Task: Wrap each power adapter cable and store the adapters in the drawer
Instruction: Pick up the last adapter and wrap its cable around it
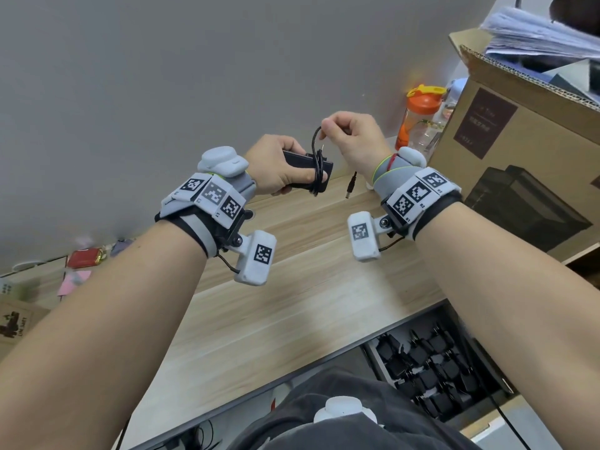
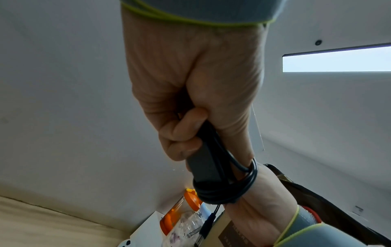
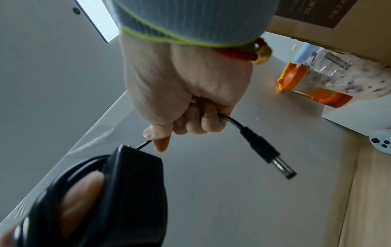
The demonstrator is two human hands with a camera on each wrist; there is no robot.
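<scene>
Presently — item: power adapter (image 1: 308, 172), black, held above the worktop (image 1: 292, 287) at chest height.

Holder: left hand (image 1: 276, 167), fingers curled round the body of the adapter, thumb laid over the coils. Long axis of the adapter runs roughly crosswise, pointing from the left hand toward the right.

Cable (image 1: 316, 141): several turns already lie round the free end of the adapter; one loop rises from those turns up to the right hand (image 1: 352, 141), which pinches it just above and slightly right of the adapter. The short tail with the barrel plug (image 1: 350, 190) hangs loose below the right wrist, clear of the worktop.

Governing relation: the right hand is the nearer to the unwrapped end — the remaining cable is short, so probably one last turn across the adapter's short axis, then tucking the plug.

Destination: drawer (image 1: 438, 368), open, low and right, nearer the right arm, already holding many black adapters.
</scene>
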